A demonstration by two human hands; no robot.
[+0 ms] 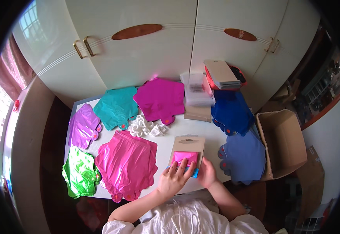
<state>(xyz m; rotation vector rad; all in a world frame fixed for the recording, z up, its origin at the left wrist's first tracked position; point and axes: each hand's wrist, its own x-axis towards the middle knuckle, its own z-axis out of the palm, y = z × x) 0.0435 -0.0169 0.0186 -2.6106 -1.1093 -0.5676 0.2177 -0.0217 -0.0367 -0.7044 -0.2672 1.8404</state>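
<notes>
My left hand [173, 180] lies with its fingers spread on a small folded pink foil packet [185, 156], pressing it down. The packet rests on a tan card [191, 143] near the table's front edge. A bit of blue [195, 172] shows under my left fingertips; its kind is hidden. Beside the card's lower right edge is my right hand [208, 174], thumb raised and fingers stretched out, with nothing seen in it. To the left lies a stack of flat pink foil balloons [126, 163], their rounded tabs toward me.
More flat foil balloons lie around: green [80, 171], purple [85, 126], teal [117, 107], magenta [160, 99], dark blue [232, 113], slate blue [244, 158]. White ribbon coils [140, 126], clear plastic sleeves [198, 89] and a red basket [211, 80] with cards stand behind. A cardboard box [287, 144] is right.
</notes>
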